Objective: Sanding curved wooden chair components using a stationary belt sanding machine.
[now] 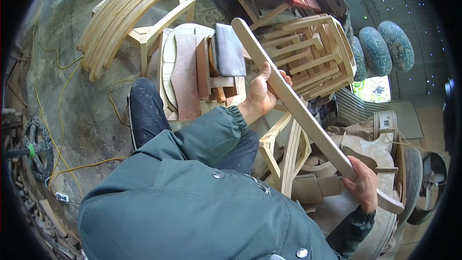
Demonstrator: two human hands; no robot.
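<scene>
Long curved wooden slat [293, 101] held across body, above unfinished chair frame [284, 154]. Left hand [262, 94] wrapped around slat past its middle, toward top end; right hand [363, 185] closed on lower part, short of tip. Grip firm on both, fingers curled round. Stacked frames [313, 53] just beyond slat, bent slats [125, 14] well off left. Judgement: keep hands spread, sight along curve, lower steadily toward frame.
</scene>
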